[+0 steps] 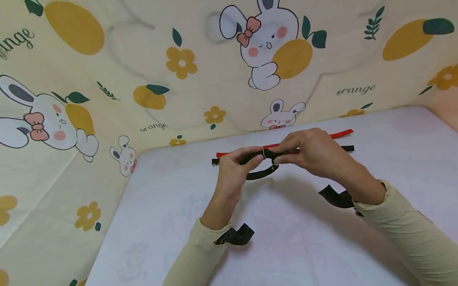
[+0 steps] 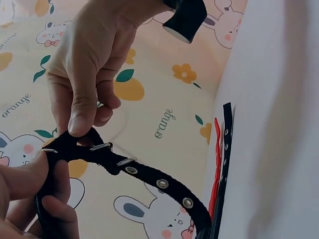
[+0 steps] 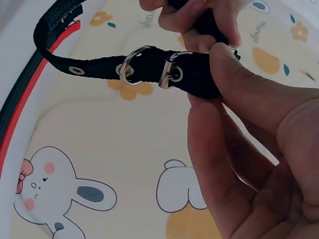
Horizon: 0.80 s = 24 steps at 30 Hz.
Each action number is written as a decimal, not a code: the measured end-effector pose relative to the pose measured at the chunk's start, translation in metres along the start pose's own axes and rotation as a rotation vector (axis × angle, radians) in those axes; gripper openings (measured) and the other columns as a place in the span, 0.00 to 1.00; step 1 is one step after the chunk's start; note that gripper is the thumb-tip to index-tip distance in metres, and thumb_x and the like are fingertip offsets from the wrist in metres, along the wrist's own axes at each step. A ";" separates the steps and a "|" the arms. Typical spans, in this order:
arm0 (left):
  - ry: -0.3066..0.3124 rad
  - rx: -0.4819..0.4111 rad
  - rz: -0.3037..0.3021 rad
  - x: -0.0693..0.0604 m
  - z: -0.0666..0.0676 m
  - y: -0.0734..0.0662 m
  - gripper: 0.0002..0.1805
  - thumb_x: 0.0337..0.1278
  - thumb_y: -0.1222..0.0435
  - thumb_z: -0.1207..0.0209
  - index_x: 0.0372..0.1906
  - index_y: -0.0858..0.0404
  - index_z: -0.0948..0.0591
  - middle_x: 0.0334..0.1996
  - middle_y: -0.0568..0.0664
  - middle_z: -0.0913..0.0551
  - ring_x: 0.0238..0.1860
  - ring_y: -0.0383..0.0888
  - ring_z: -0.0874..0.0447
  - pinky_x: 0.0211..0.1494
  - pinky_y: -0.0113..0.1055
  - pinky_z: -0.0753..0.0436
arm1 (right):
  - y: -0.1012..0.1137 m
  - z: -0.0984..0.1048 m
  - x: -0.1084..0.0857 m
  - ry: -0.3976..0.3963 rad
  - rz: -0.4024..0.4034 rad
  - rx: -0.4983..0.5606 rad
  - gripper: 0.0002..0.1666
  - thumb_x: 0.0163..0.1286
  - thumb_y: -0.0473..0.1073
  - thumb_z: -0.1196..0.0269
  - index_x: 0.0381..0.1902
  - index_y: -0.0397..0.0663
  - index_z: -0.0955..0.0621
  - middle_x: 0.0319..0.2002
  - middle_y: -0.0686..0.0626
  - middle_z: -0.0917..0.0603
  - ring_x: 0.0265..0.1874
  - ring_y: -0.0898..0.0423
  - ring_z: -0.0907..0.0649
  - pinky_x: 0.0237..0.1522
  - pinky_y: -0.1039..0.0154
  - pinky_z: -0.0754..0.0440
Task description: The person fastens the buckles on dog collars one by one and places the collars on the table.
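1. Along the far edge of the surface, a red strap is lying just inside the rim, and a black strap with eyelets is running beside it, on your side. Your hands are covering the middle stretch of both in the head view.
2. From each of your cuffs, a black flap is sticking out: the left flap and the right flap, both standing well apart from the work.
3. Between your hands, nearer the far edge than the near one, you are holding up a black collar, bent into a loop; its metal buckle and ring are showing beside your right thumb.
4. Your left hand is pinching the collar between thumb and fingers.
5. Your right hand is gripping it close by, thumb and fingertips closing on the band.
6. Beneath, the white surface is taking soft shadows; behind its far edge and left side, a cream cloth is showing rabbits, oranges and flowers.
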<state>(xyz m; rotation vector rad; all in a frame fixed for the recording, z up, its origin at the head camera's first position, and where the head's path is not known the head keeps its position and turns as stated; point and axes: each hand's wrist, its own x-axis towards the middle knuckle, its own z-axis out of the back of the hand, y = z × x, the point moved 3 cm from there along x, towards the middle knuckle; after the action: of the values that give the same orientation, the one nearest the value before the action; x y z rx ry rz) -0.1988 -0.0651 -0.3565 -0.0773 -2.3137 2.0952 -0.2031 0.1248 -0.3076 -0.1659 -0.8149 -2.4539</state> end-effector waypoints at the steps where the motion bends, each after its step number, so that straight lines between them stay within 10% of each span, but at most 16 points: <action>1: 0.000 -0.003 0.007 0.000 0.000 0.001 0.14 0.55 0.73 0.32 0.48 0.70 0.14 0.38 0.47 0.11 0.45 0.40 0.16 0.52 0.32 0.19 | 0.000 0.000 0.000 0.000 -0.003 -0.011 0.17 0.55 0.46 0.24 0.45 0.66 0.10 0.36 0.62 0.11 0.34 0.63 0.16 0.33 0.65 0.22; 14: 0.051 0.105 -0.081 -0.003 -0.006 -0.001 0.12 0.58 0.74 0.36 0.48 0.69 0.13 0.48 0.58 0.13 0.44 0.38 0.16 0.50 0.30 0.16 | 0.010 0.004 -0.003 -0.004 0.023 -0.143 0.12 0.55 0.43 0.24 0.40 0.57 0.09 0.36 0.55 0.10 0.31 0.58 0.16 0.32 0.61 0.24; 24: 0.094 0.024 -0.166 -0.005 -0.001 -0.006 0.16 0.60 0.72 0.35 0.53 0.68 0.18 0.42 0.49 0.14 0.44 0.40 0.17 0.49 0.29 0.17 | 0.010 0.000 -0.001 -0.150 0.068 0.003 0.17 0.58 0.43 0.25 0.47 0.61 0.11 0.40 0.57 0.11 0.34 0.60 0.18 0.33 0.64 0.21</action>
<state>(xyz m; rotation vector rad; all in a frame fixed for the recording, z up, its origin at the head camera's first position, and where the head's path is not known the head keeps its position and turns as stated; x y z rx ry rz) -0.1942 -0.0652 -0.3508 0.0155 -2.1611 1.9943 -0.1970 0.1187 -0.3030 -0.3737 -0.8619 -2.3978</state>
